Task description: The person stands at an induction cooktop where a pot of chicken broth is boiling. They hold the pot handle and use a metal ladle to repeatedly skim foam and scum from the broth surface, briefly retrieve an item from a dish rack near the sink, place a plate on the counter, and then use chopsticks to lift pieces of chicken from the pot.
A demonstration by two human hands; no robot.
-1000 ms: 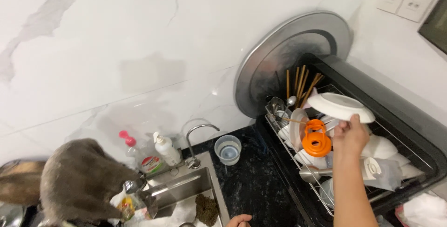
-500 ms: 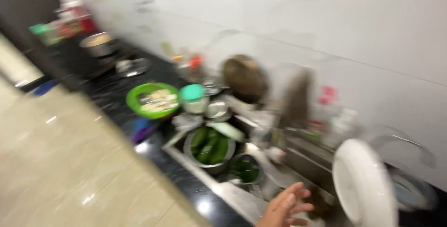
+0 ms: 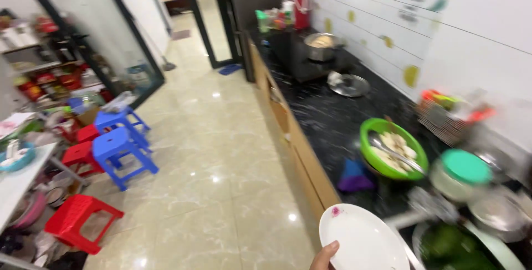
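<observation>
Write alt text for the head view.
A hand holds a white plate at the edge of a black counter crowded with a green bowl, pots and jars. Left, a tiled floor with blue and red stools.

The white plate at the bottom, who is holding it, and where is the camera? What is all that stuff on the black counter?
The camera sits on a person's head and looks down, so you see what they see. Only a fingertip of one hand shows, gripping the white plate by its edge; I cannot tell which hand. On the black counter sit a green bowl of food, a jar with a green lid, a metal pot and a loose lid. Blue stools and red stools stand on the shiny floor.
</observation>
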